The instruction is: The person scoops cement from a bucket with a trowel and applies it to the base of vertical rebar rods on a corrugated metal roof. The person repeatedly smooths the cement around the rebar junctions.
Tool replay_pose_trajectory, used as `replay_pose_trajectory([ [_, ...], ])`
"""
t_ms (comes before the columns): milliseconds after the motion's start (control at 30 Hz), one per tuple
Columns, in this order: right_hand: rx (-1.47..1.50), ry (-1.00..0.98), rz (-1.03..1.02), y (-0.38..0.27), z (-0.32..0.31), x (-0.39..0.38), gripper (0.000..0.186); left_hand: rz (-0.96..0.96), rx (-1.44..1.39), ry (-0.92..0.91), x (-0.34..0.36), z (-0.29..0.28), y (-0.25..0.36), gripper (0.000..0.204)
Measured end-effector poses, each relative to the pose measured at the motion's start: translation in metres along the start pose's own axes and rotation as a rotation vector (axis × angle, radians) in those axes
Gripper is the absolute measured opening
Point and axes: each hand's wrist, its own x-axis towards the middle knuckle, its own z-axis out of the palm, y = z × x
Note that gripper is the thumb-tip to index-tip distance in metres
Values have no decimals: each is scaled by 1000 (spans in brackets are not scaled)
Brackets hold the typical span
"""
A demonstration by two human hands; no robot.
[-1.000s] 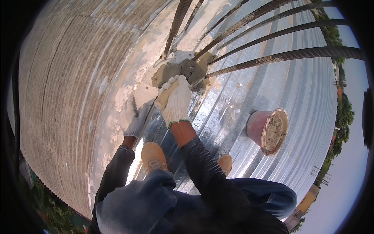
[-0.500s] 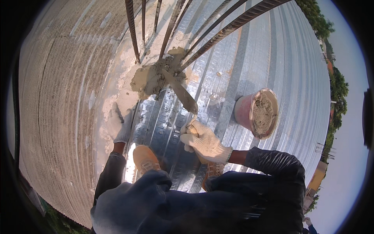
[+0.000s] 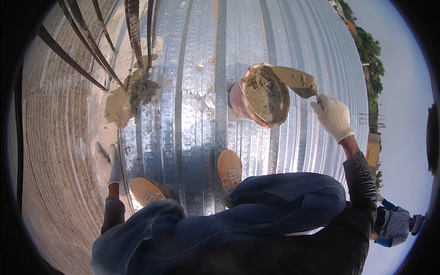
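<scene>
Trowel [image 3: 300,83] juts from right hand [image 3: 333,116] — tip at the bucket [image 3: 238,101].

Sunlit ribbed metal decking [image 3: 197,133] between left fingers [image 3: 113,158] and right fingers [image 3: 318,109]; I see brown streaked surface [image 3: 50,160] left of left fingers, trees [image 3: 369,51], pale sky [image 3: 405,105] right of right fingers.

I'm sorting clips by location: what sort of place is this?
Probably an outdoor construction site: bare steel rebar sticks up, ribbed metal decking lies underfoot, and a bucket holds mortar-like mix.
</scene>
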Motion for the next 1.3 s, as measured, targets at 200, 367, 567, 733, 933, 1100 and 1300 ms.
replay_pose_trajectory([
  [200,29,-459,75,-14,34,31,44,100,-21,42,5,8,-23,86],
  [367,840,-661,257,-41,80,28,49,111,3,81,7,4,-34,90],
  [567,1116,-646,311,-22,100,-7,43,77,11,64,3,-3,-15,88],
  [733,1152,-504,288,-8,109,-15,44,56,57,78,0,-2,-14,87],
  [933,1183,-428,293,-21,88,-12,43,47,64,96,0,-3,-14,87],
  [1100,1248,-416,193,-75,39,-6,43,54,66,83,-1,-4,-2,83],
  [1300,1269,-488,-150,-230,17,66,41,50,119,173,-1,0,-8,82],
])
